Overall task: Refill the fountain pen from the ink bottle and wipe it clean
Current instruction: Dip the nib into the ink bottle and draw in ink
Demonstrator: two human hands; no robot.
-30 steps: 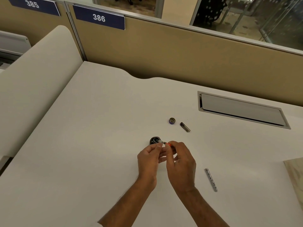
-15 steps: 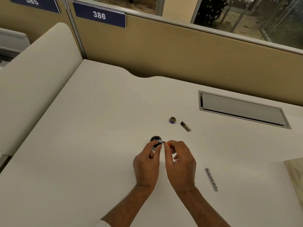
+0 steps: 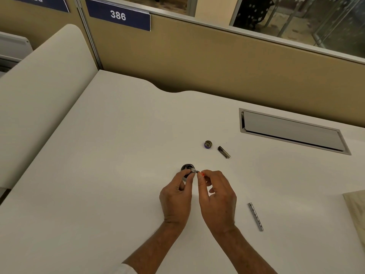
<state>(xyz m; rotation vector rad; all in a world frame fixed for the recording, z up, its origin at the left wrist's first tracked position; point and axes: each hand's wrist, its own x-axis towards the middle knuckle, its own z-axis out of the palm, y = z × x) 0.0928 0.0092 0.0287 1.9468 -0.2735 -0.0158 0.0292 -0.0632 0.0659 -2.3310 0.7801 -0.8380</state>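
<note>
A small dark ink bottle (image 3: 187, 167) stands uncapped on the white desk, partly hidden by my left fingers. Over it I hold a thin pen part (image 3: 196, 171), silvery toward the bottle and red at the other end. My left hand (image 3: 176, 196) pinches the silvery end by the bottle's mouth. My right hand (image 3: 216, 196) pinches the red end. The bottle's cap (image 3: 208, 144) lies farther back, beside a dark pen piece (image 3: 224, 152). A silver pen barrel (image 3: 255, 216) lies to the right of my right hand.
A recessed metal cable hatch (image 3: 292, 131) sits at the back right of the desk (image 3: 118, 155). A beige cloth (image 3: 357, 210) reaches in from the right edge. A tan partition with the sign 386 (image 3: 118, 15) closes off the back.
Both hands stayed pinched on the pen part at the bottle. My left fingers have shifted a little closer over the bottle's mouth. The loose parts on the desk have not moved.
</note>
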